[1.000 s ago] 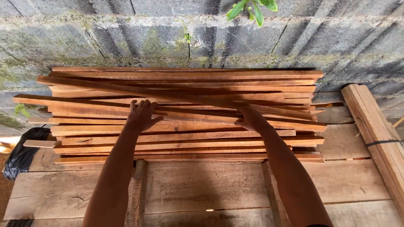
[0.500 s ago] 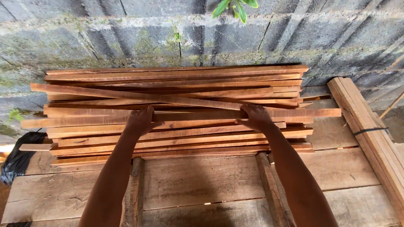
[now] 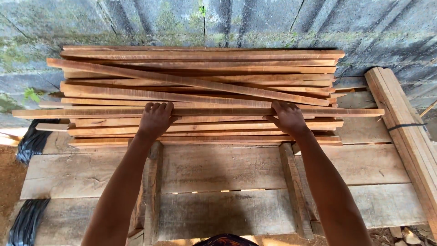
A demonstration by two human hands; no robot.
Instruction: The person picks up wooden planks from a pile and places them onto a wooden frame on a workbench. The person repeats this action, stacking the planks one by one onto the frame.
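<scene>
A mossy concrete block wall (image 3: 255, 23) is backing the scene. Against it, a rough plank desk (image 3: 218, 173) is carrying a loose stack of thin wooden slats (image 3: 200, 68), most lying lengthwise, one crossing diagonally over the top. A banded bundle of lumber (image 3: 405, 123) is lying at the right end, and black plastic sheeting (image 3: 32, 141) is hanging at the left.

One long slat (image 3: 214, 111) is sitting on the front of the stack, sticking out past both ends. The left hand (image 3: 155, 119) and right hand (image 3: 287, 117) are both gripping it, fingers (image 3: 157, 106) curling over its far edge. It is not yet clear of the stack, so the handling looks barely begun, with the stack left largely untidy. No containers are showing.
</scene>
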